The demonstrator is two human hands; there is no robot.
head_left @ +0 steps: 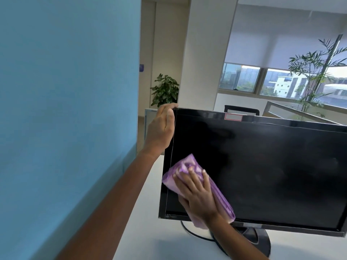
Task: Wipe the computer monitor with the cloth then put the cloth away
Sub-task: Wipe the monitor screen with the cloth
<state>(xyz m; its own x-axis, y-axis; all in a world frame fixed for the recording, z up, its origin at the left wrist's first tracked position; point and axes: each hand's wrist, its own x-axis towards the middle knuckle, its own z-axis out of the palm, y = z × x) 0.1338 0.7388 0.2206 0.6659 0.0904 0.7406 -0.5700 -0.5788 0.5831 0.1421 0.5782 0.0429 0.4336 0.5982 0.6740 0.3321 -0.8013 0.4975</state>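
Observation:
A black computer monitor (262, 166) with a dark screen stands on a white desk (159, 244), on a black stand. My left hand (161, 128) grips the monitor's top left corner, fingers curled over the back edge. My right hand (197, 194) presses a folded purple cloth (187, 166) flat against the lower left part of the screen. The cloth reaches from near the left bezel down past the bottom bezel.
A blue partition wall (65, 109) runs along the left of the desk. A black cable (195, 234) curls by the monitor's base (261, 239). Behind are a white pillar (204, 53), potted plants (165, 91), a chair back (242, 110) and windows (272, 83).

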